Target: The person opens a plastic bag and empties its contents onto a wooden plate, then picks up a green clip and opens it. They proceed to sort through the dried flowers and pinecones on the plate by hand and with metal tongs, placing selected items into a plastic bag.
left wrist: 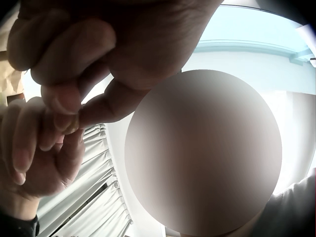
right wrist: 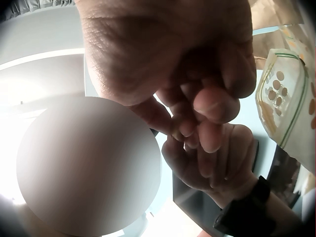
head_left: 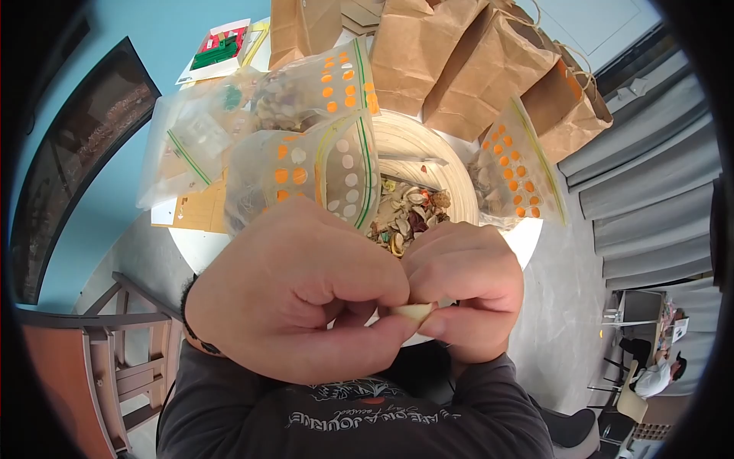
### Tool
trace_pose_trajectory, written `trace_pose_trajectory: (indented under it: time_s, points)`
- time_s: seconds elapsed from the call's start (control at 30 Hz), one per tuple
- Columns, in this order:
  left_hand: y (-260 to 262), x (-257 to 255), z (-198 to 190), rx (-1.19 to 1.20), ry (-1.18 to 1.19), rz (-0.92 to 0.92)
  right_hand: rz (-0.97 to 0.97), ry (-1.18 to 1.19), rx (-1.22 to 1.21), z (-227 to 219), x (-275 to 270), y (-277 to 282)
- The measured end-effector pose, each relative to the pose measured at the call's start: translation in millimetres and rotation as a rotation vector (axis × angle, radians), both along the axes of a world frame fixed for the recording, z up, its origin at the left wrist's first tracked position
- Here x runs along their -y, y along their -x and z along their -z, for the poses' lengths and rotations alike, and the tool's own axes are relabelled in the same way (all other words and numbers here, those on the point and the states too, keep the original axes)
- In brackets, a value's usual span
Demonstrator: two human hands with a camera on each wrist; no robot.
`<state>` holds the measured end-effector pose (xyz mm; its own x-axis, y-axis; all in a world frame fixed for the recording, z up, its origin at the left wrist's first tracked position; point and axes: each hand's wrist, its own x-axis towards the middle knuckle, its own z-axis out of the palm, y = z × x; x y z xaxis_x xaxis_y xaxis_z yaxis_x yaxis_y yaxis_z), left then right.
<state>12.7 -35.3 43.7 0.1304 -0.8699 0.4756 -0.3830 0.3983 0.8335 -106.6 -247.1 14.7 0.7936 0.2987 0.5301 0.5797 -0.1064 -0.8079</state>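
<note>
One pale piece (head_left: pixel 413 312), near, pinched by left hand (head_left: pixel 294 287) and right hand (head_left: pixel 468 279); uneven pulling, we judge, could snap it.

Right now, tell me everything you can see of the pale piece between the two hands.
The pale piece is small, cream-coloured and smooth-looking. It lies roughly sideways across the head view, pinched by the fingers of the left hand and right hand, which hide part of it. Its material is unclear.
</note>
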Motion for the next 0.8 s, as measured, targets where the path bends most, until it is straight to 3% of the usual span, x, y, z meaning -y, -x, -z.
trace_pose_trajectory:
  time_s: [0.1, 0.17, 0.2, 0.27, 0.3, 0.37, 0.47, 0.5, 0.53, 0.6, 0.63, 0.7, 0.8]
  points:
    - [8, -2, -3, -0.026, -0.013, -0.136, 0.111, -0.096, 0.077, 0, 1, 1]
    - [14, -3, -1, -0.007, 0.029, -0.466, 0.160, -0.388, 0.110, -1, -5, 3]
    - [14, -2, 1, -0.007, 0.029, -0.467, 0.159, -0.388, 0.110, -1, -3, 7]
    - [13, 1, 5, 0.206, 0.042, -0.868, 0.397, -0.525, 0.253, -1, 4, 12]
    - [10, 0, 4, 0.309, -0.039, -0.941, 0.395, -0.525, 0.251, -1, 3, 11]
    - [2, 4, 8, 0.391, -0.064, -0.964, 0.654, -0.675, 0.438, -4, -1, 7]
    - [0, 8, 14, 0.485, -0.117, -0.991, 0.820, -0.648, 0.336, 8, -5, 3]
    - [0, 10, 15, 0.498, -0.145, -0.998, 0.902, -0.363, 0.253, 9, -12, 3]
    - [-1, 11, 16, 0.500, -0.145, -0.994, 0.793, -0.086, 0.037, 2, -11, 5]
    - [-4, 11, 19, 0.487, -0.136, -1.000, 0.581, 0.458, -0.140, -4, -7, -12]
    - [-6, 10, 19, 0.489, -0.138, -1.001, 0.580, 0.456, -0.140, -1, -5, -15]
    - [-9, 9, 19, 0.504, -0.151, -0.987, 0.763, 0.492, -0.216, 9, 2, -17]
    - [-11, 10, 17, 0.475, -0.118, -0.956, 0.769, 0.619, -0.254, 7, 17, -13]
